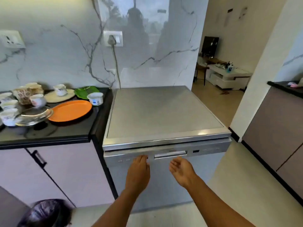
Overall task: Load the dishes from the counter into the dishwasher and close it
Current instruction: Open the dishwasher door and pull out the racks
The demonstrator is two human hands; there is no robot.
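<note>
1. Head view. The dishwasher (164, 115) stands against the marble wall, just right of the black worktop (68, 130). Its door (205, 161) is closed, sitting under the steel top.
2. Left hand (138, 169): back upward, fingers fairly straight and close together, holding nothing. The fingertips reach the control strip just left of the handle (170, 155). I cannot tell whether they actually touch it.
3. Right hand (181, 169): palm turned up and inward, fingers loosely spread, holding nothing. It sits just below the right half of the handle, not on it.
4. Both forearms enter from the bottom edge. The hands are near each other but apart.
5. The dishes are all on the worktop, well left of the hands. The orange plate (70, 110) lies nearest the dishwasher. A glass dish (35, 116) is just left of it, and the two rims meet or overlap. I cannot tell which.
6. Behind the orange plate is a green leaf-shaped dish (86, 91), with a white cup with a blue label (95, 98) just in front of it. Left of those, a cream plate (71, 95) carries a floral cup (60, 90).
7. At the far left is a tight cluster of floral cups (9, 102) and a patterned mug (23, 95). Details are too blurred to count reliably.
8. Surroundings: a plug (112, 40) sits in the wall socket (119, 34), and its cord (117, 71) drops behind the dishwasher. A bin with a dark liner (47, 213) stands on the floor at lower left.
</note>
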